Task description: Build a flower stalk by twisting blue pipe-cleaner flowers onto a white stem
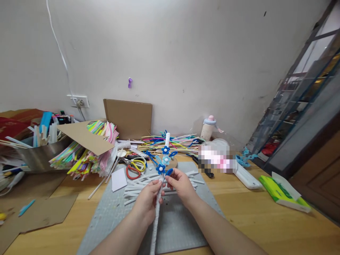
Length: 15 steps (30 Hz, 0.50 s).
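One wooden table (255,223) fills the lower part of my head view, and one grey mat (183,230) lies on it, stretching away toward the wall. One brown cardboard panel (130,118) leans there, upright, behind the tabletop. Across the back I have a loose spread of coloured stems (183,143), too tangled to count. A second spread, of white stems (134,193), lies on the mat; those overlap as well, so I give no number.

Above the mat, between the hands, I see one white wrapped stick (156,216). Its long axis runs away from me: the lower end meets the bottom edge of my view, while the upper end points toward the wall, leaning slightly right.

Two hands work on it. The left hand (147,196) grasps the stick between thumb and fingers, just below the decorations. The right hand (182,186), just beside it, has thumb and forefinger pinched on one dark blue loop (169,172); whether that loop is fastened on, I cannot tell.

Left of the white stems I make out at least two pairs of scissors (133,172), red-handled and yellow-handled, and one white card (119,180). Three flowers (160,169) sit along the stick: dark blue nearest the hands, light blue next, dark blue highest. Smallest are their white beads, one per centre, three altogether.
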Each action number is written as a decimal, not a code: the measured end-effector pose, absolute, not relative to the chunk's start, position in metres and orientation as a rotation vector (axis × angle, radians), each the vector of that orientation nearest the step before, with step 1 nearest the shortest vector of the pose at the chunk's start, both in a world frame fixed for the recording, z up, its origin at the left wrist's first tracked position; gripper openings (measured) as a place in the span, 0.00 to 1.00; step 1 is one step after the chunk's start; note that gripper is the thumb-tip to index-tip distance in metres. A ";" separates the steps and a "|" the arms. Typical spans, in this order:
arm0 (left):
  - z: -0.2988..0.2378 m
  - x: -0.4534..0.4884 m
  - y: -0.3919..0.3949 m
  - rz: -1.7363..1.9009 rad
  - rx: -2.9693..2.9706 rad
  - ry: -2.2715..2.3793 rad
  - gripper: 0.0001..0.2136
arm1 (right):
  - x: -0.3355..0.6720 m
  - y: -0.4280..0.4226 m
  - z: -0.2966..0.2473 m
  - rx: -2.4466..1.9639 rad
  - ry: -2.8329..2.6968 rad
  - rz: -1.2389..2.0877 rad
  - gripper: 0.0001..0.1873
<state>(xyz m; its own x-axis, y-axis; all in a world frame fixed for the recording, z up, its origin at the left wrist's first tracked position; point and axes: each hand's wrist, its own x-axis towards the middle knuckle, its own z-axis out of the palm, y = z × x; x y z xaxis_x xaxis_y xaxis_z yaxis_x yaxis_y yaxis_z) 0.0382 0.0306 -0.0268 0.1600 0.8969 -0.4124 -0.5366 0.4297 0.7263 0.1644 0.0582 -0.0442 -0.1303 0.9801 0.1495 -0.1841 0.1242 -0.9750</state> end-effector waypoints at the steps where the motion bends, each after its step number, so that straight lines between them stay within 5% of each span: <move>1: -0.027 0.038 0.031 1.081 0.466 0.935 0.06 | 0.164 0.058 -0.044 -0.905 -1.235 1.287 0.12; 15: -0.030 0.040 0.031 1.127 0.457 0.890 0.05 | 0.160 0.057 -0.050 -0.875 -1.047 1.394 0.16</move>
<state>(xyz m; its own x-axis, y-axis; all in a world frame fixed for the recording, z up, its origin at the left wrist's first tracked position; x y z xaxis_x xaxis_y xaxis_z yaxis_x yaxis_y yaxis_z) 0.0400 0.0312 -0.0296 0.1497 0.9140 -0.3770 -0.5791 0.3901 0.7158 0.1604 0.0565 -0.0498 -0.0950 0.9938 0.0585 -0.3337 0.0235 -0.9424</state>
